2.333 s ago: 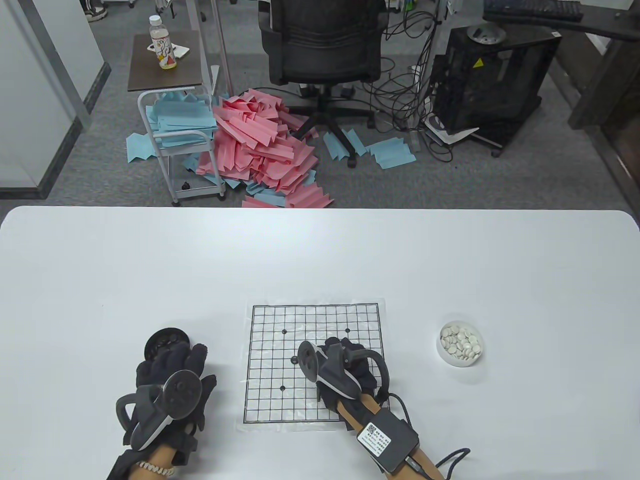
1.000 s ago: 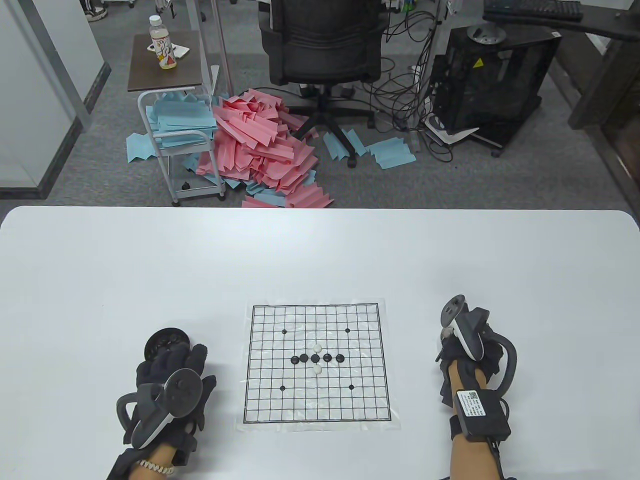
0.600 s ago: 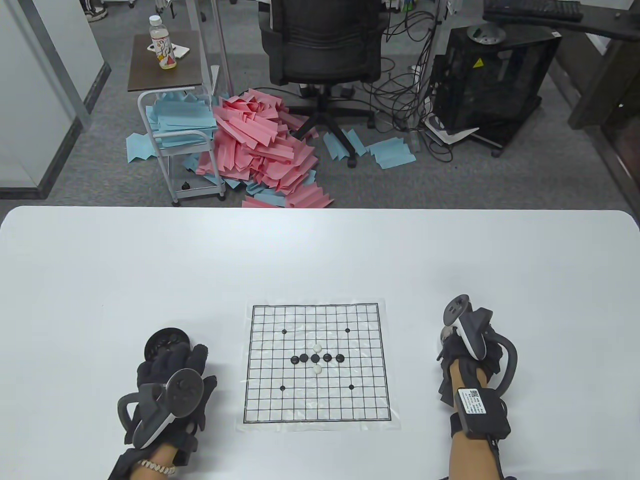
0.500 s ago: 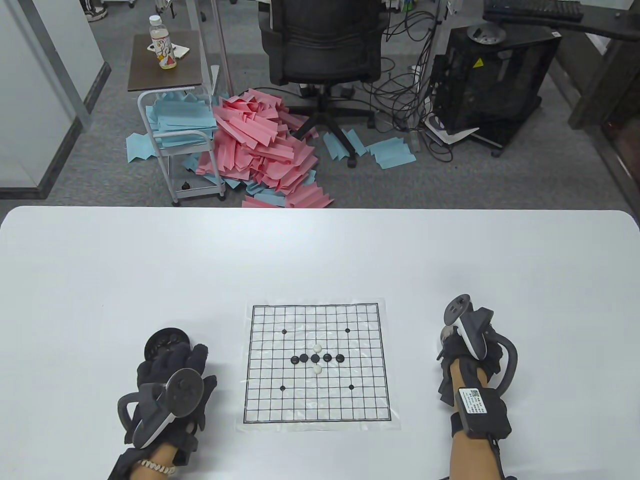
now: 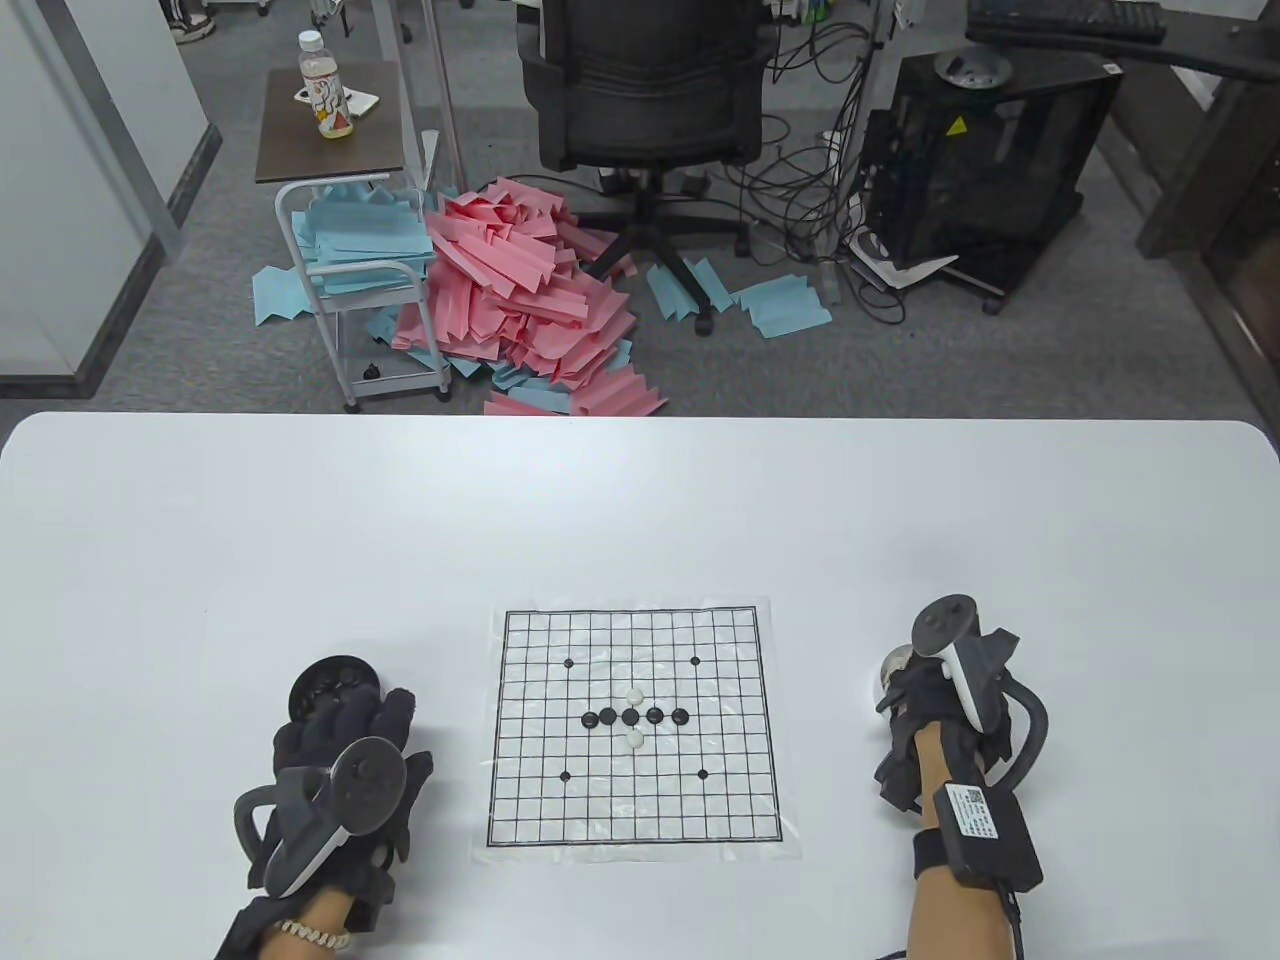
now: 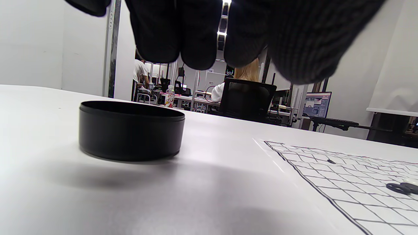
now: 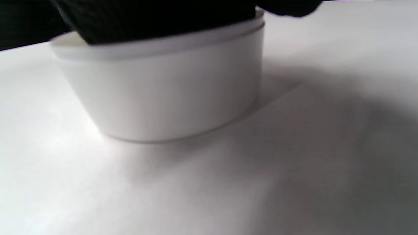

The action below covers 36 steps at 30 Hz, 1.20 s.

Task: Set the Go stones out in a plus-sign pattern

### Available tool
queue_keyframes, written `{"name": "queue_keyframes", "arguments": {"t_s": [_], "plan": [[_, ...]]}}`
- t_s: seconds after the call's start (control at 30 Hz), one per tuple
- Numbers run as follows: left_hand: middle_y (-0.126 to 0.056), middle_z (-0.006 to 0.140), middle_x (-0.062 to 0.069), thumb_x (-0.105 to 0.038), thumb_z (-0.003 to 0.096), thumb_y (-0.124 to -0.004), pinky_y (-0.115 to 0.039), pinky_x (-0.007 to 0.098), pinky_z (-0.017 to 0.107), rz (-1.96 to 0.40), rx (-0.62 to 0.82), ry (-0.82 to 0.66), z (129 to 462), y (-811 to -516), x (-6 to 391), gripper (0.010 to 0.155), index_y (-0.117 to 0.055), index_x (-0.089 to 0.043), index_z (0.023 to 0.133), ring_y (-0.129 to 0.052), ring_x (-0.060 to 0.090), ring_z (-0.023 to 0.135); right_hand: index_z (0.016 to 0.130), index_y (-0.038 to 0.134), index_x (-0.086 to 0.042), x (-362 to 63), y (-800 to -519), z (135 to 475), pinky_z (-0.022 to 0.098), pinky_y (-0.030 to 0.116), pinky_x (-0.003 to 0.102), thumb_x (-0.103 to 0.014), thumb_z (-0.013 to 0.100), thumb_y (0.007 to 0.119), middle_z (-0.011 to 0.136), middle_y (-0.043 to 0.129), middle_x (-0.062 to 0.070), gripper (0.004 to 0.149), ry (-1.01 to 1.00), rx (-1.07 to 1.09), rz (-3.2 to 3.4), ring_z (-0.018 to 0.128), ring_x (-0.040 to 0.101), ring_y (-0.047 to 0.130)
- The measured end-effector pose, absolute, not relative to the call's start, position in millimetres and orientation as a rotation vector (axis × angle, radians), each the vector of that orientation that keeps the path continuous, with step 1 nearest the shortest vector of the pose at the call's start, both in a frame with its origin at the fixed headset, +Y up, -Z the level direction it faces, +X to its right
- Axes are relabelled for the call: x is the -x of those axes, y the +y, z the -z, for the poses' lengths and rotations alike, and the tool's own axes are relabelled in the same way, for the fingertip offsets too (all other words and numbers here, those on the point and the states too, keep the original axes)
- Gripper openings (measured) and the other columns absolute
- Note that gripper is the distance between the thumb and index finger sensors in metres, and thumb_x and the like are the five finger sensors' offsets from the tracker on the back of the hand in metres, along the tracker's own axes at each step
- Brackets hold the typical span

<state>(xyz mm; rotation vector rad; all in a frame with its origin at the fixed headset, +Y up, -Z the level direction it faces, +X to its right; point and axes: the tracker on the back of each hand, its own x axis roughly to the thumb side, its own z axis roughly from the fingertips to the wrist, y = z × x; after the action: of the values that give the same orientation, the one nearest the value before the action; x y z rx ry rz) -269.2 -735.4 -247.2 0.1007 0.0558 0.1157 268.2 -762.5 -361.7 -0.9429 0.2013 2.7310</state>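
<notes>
Table view: grid board lies flat on the tabletop, between the two hands.
Stones on board: black stones in a left-to-right row of five; one white stone just far of the centre, one just near of it.
Right hand: over the white bowl at right, fingers dipped at its rim; whether it pinches a stone, cannot tell.
Left hand: fingers loosely spread, holding nothing, just near of the black bowl.
Handling (judged): stones small, light, hard, smooth, likely slippery in knit gloves; best pinched at the edges between thumb and fingertip. Thin board sheet may shift if nudged.
</notes>
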Motion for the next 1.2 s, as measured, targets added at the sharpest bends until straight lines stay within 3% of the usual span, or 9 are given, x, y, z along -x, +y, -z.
{"name": "queue_keyframes", "arguments": {"t_s": [0.27, 0.53, 0.83, 1.2], "plan": [[-0.070, 0.114, 0.009, -0.050, 0.0391, -0.084, -0.049, 0.072, 0.071, -0.117, -0.104, 0.053, 247.4, -735.4, 269.6, 0.069, -0.068, -0.030, 0.104, -0.075, 0.042, 0.102, 0.075, 0.089, -0.033, -228.1, -725.7, 364.9, 0.041, 0.079, 0.031, -0.039, 0.039, 0.092, 0.082, 0.089, -0.003, 0.037, 0.006, 0.764, -2.774, 0.051, 0.009, 0.089], [-0.070, 0.114, 0.009, -0.051, 0.0391, -0.084, -0.049, 0.072, 0.071, -0.122, -0.111, 0.052, 247.2, -735.0, 270.7, 0.070, -0.068, -0.030, 0.104, -0.075, 0.042, 0.102, 0.076, 0.088, -0.035, -127.8, -695.4, 372.8, 0.044, 0.079, 0.030, -0.040, 0.040, 0.091, 0.084, 0.087, -0.005, 0.036, -0.015, 0.428, -2.794, 0.054, 0.008, 0.088], [-0.071, 0.114, 0.009, -0.050, 0.0391, -0.084, -0.049, 0.072, 0.071, -0.125, -0.116, 0.050, 246.2, -734.8, 273.5, 0.069, -0.068, -0.030, 0.103, -0.075, 0.042, 0.102, 0.078, 0.085, -0.039, -43.5, -725.8, 374.2, 0.048, 0.077, 0.029, -0.044, 0.043, 0.089, 0.087, 0.084, -0.009, 0.036, 0.194, 0.315, -2.845, 0.059, 0.006, 0.086], [-0.071, 0.114, 0.009, -0.050, 0.0390, -0.085, -0.049, 0.072, 0.071, -0.127, -0.111, 0.052, 245.7, -734.8, 275.1, 0.069, -0.068, -0.030, 0.103, -0.075, 0.042, 0.102, 0.079, 0.084, -0.040, -15.5, -760.7, 373.7, 0.050, 0.077, 0.029, -0.045, 0.044, 0.088, 0.089, 0.083, -0.009, 0.036, 0.280, 0.400, -2.965, 0.061, 0.006, 0.085]]}}
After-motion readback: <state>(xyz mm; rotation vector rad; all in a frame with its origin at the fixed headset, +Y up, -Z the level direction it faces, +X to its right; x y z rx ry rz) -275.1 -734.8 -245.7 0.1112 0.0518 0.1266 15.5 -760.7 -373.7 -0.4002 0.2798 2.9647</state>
